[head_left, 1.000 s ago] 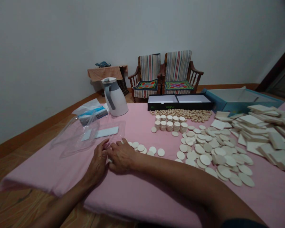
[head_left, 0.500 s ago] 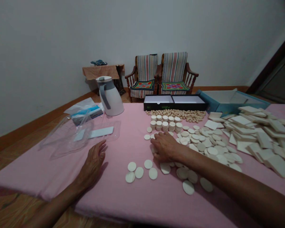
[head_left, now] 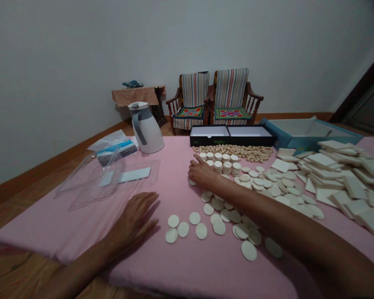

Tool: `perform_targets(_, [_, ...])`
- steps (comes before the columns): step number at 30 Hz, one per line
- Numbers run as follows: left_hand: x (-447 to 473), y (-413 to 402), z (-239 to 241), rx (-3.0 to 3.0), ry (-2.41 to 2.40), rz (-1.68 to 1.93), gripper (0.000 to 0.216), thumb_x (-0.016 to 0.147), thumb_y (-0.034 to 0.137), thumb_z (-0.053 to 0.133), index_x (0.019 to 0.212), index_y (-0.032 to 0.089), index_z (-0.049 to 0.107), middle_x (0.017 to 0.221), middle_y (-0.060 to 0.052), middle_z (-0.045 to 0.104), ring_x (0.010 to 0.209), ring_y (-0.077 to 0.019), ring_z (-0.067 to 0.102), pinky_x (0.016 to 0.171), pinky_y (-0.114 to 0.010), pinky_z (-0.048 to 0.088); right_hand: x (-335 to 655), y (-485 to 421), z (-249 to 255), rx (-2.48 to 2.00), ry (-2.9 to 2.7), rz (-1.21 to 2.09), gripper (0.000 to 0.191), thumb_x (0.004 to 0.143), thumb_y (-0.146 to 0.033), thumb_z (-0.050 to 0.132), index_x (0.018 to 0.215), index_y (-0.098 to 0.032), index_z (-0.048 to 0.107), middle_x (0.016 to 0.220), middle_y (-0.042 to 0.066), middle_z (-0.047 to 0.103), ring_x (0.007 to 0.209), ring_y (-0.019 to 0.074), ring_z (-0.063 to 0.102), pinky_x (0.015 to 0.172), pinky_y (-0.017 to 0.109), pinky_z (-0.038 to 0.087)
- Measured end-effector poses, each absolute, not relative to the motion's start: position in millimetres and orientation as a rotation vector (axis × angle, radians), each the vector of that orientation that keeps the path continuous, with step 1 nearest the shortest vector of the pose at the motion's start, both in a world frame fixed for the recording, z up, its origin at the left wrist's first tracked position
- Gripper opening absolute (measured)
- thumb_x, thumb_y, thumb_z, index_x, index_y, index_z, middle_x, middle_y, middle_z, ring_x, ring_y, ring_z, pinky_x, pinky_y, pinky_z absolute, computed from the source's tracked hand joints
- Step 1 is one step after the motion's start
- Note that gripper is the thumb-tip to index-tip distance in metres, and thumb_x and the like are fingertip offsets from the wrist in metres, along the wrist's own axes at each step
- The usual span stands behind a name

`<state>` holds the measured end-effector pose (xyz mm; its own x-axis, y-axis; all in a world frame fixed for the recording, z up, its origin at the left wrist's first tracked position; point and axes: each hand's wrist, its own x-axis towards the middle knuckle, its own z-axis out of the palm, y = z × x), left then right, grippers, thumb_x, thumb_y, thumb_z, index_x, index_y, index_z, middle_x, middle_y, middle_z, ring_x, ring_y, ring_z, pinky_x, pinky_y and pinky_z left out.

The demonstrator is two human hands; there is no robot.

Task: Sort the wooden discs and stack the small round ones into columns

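The right hand (head_left: 202,171) stretches forward across the pink cloth (head_left: 81,224), index finger extended, the other fingers loosely curled, its fingertip reaching the near-left corner of the stacked small discs (head_left: 221,162). It seems to touch the leftmost stack, though the fingers hide the contact, so I cannot tell whether anything is pinched. The left hand (head_left: 137,220) lies flat and spread, palm down on the cloth, holding nothing.

Taking the stacked small discs as the landmark: the right hand is at their left edge, the left hand well nearer the person and to the left of them, so the right is clearly the closer hand. The block of stacks runs left to right, its long axis crosswise to the reaching forearm. A row of wooden beads (head_left: 237,150) lies just behind the stacks, and an open black box (head_left: 232,135) just behind the beads. The loose large discs (head_left: 262,182) spread from the stacks' right side toward the person, under the right forearm, with four separate discs (head_left: 183,224) near the left hand. Square tiles (head_left: 345,178) are heaped well to the right, before a blue box (head_left: 308,133). To the left stand a white jug (head_left: 145,128) and a clear plastic tray (head_left: 106,178)
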<state>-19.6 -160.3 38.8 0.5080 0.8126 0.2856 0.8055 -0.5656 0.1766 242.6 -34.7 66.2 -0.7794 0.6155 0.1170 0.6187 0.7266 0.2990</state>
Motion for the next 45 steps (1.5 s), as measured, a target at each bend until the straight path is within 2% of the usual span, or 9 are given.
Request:
perform_targets(4, [24.2, -167.7, 58.3, 2.641, 1.195, 0.229, 0.08, 0.077, 0.056, 0.062, 0.142, 0.025, 0.029, 0.13, -0.013, 0.05, 0.113, -0.0299, 0.048, 0.094, -0.043, 0.044, 260.1, -51.2, 83.0, -1.061, -2.836, -0.402, 0.022, 0.087, -0.011, 0.048, 0.087, -0.012, 0.07, 0.089, 0.015, 0.068, 0.096, 0.0268, 0.053, 0.092, 0.044, 0.033])
perform_targets(6, [43.5, -169.7, 59.3, 2.613, 1.249, 0.175, 0.08, 0.074, 0.055, 0.065, 0.14, 0.025, 0.032, 0.128, -0.013, 0.05, 0.111, -0.0304, 0.049, 0.093, -0.043, 0.046, 272.3, -60.3, 92.6, -1.201, -2.862, -0.261, 0.022, 0.086, -0.01, 0.047, 0.09, -0.012, 0.069, 0.09, 0.015, 0.067, 0.092, 0.0253, 0.057, 0.084, 0.039, 0.038])
perform_targets(10, [68.0, -168.6, 52.1, 2.542, 1.371, 0.172, 0.051, 0.083, 0.034, 0.06, 0.13, 0.022, 0.042, 0.121, -0.011, 0.05, 0.108, -0.0268, 0.048, 0.089, -0.04, 0.048, 281.1, -66.7, 94.2, -1.375, -2.863, 0.018, 0.021, 0.086, -0.015, 0.05, 0.099, -0.013, 0.065, 0.097, 0.014, 0.066, 0.09, 0.0228, 0.061, 0.073, 0.03, 0.042])
perform_targets(17, [75.8, -159.5, 42.0, 2.512, 1.374, 0.344, 0.013, 0.085, 0.024, 0.055, 0.097, 0.019, 0.053, 0.099, -0.007, 0.054, 0.092, -0.0223, 0.051, 0.08, -0.037, 0.047, 259.9, -63.7, 59.5, -1.058, -2.841, 0.229, 0.033, 0.083, -0.039, 0.059, 0.107, -0.015, 0.061, 0.111, 0.015, 0.06, 0.103, 0.0259, 0.055, 0.083, 0.036, 0.041])
perform_targets(23, [92.2, -143.5, 43.8, 2.444, 1.367, 0.446, 0.024, 0.079, 0.018, 0.057, 0.102, 0.017, 0.051, 0.096, -0.007, 0.057, 0.089, -0.0219, 0.053, 0.078, -0.037, 0.046, 288.7, -75.3, 56.2, -1.108, -2.753, 0.335, 0.018, 0.084, -0.016, 0.053, 0.099, -0.013, 0.06, 0.099, 0.011, 0.058, 0.087, 0.0183, 0.053, 0.071, 0.027, 0.039])
perform_targets(28, [118.4, -121.2, 44.8, 2.364, 1.278, 0.517, 0.054, 0.073, 0.016, 0.063, 0.124, 0.017, 0.044, 0.108, -0.01, 0.058, 0.093, -0.0218, 0.057, 0.081, -0.037, 0.049, 318.6, -83.6, 55.8, -1.129, -2.685, 0.329, 0.022, 0.078, -0.005, 0.049, 0.096, -0.014, 0.058, 0.098, 0.008, 0.056, 0.086, 0.0172, 0.049, 0.067, 0.025, 0.034])
perform_targets(31, [135.4, -110.0, 41.2, 2.329, 1.211, 0.538, 0.049, 0.073, 0.014, 0.062, 0.12, 0.017, 0.05, 0.105, -0.009, 0.06, 0.088, -0.0197, 0.059, 0.076, -0.034, 0.051, 343.0, -89.9, 60.1, -1.154, -2.631, 0.294, 0.028, 0.073, 0.0, 0.046, 0.094, -0.016, 0.057, 0.095, 0.007, 0.055, 0.082, 0.0162, 0.049, 0.065, 0.025, 0.033])
perform_targets(39, [157.6, -94.8, 68.6, 2.379, 0.897, 0.657, 0.032, 0.088, 0.025, 0.048, 0.119, 0.021, 0.051, 0.116, -0.008, 0.06, 0.101, -0.0181, 0.059, 0.085, -0.032, 0.05, 426.3, -93.6, 88.3, -1.534, -2.311, 0.243, 0.022, 0.075, -0.006, 0.051, 0.093, -0.016, 0.059, 0.094, 0.008, 0.06, 0.089, 0.0193, 0.054, 0.076, 0.028, 0.04])
perform_targets(45, [85.4, -124.9, 90.5, 2.396, 1.382, 0.016, 0.053, 0.071, 0.039, 0.065, 0.12, 0.024, 0.049, 0.116, -0.008, 0.055, 0.088, -0.0224, 0.061, 0.071, -0.032, 0.049, 438.5, -63.8, 81.3, -1.638, -2.396, 0.194, 0.035, 0.08, -0.025, 0.057, 0.112, -0.011, 0.058, 0.111, 0.015, 0.061, 0.107, 0.0264, 0.053, 0.09, 0.035, 0.039])
